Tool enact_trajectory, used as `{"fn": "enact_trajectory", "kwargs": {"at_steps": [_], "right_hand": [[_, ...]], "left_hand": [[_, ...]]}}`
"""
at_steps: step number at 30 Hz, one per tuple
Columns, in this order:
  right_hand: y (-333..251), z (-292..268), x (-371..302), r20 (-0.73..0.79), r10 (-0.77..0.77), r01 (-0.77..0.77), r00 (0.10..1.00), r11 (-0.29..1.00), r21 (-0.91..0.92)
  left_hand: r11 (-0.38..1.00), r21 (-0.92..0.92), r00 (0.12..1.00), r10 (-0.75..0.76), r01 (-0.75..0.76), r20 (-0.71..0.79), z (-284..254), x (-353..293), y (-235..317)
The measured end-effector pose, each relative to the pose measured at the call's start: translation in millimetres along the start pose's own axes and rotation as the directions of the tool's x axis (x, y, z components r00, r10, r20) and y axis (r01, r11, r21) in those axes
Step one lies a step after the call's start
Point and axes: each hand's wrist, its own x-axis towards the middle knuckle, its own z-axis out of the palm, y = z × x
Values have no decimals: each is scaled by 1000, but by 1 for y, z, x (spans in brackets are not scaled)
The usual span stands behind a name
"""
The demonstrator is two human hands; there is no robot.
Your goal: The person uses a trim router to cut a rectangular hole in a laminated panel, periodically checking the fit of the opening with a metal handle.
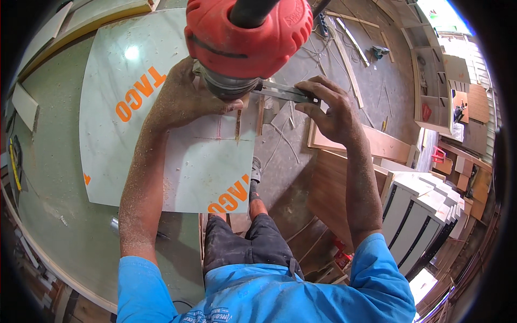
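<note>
A red corded power tool (237, 46) with a round metal lower end, resembling a router, hangs over a white panel (199, 172) with orange lettering. Around the tool's metal end curls my left hand (194, 99), its thumb stretched along the underside. My right hand (334, 110) pinches the outer end of a flat grey metal bar (285, 91), whose inner end meets the tool's metal part. Whether the bar is a wrench or a guide cannot be made out. A narrow brown-edged slot and a pink line mark the panel below. Sawdust covers both forearms.
The panel lies on a grey-green worktable (59, 177). On the floor to the right are wood strips (347, 59), cables and a small green tool (379, 52). Brown boards (339, 194) and stacked white drawer-like boxes (417, 215) stand near my right arm; shelving (431, 75) is beyond.
</note>
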Motion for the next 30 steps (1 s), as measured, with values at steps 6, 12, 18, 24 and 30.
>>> {"fn": "enact_trajectory", "kwargs": {"at_steps": [6,12,18,24,30], "right_hand": [[4,1,2,10,-48,48,999,998,-37],[2,-3,1,23,34,-36,999,993,115],[35,26,-56,-219,447,-108,867,598,794],[10,101,-59,-212,618,98,757,213,972],[-6,119,-38,-286,629,228,723,173,958]], "left_hand": [[997,42,998,-69,69,5,1,0,7],[996,-40,997,-83,83,-4,2,-3,8],[998,-57,1000,-15,15,3,5,0,5],[994,13,993,-106,106,51,1,-1,16],[991,102,993,-99,92,69,-1,-1,11]]}}
